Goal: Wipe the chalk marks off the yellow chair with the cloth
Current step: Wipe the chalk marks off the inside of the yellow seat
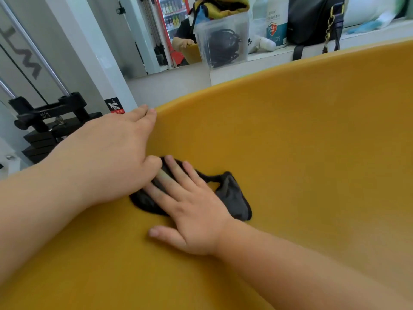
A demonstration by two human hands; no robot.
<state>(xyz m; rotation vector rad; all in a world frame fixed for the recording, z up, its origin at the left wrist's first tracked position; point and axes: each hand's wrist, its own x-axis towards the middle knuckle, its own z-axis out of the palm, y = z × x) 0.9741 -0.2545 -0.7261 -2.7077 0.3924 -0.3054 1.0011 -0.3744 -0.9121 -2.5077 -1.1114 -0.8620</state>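
The yellow chair [290, 135] fills most of the view, its curved shell seen from close above. A dark grey cloth [232, 198] lies crumpled on the seat near the left rim. My right hand [190, 211] presses flat on the cloth with fingers spread, pointing up-left. My left hand [116, 148] grips the chair's left rim, thumb inside the shell beside the cloth and fingers over the outside edge. I see no clear chalk marks on the yellow surface around the cloth.
A weight machine with black plates [44, 128] and steel rods stands at the left. Behind the chair, a white ledge holds a clear plastic box [223, 41] with cables, a black bag [312, 19] and a white bottle [276, 25]. A mirror reflects a person.
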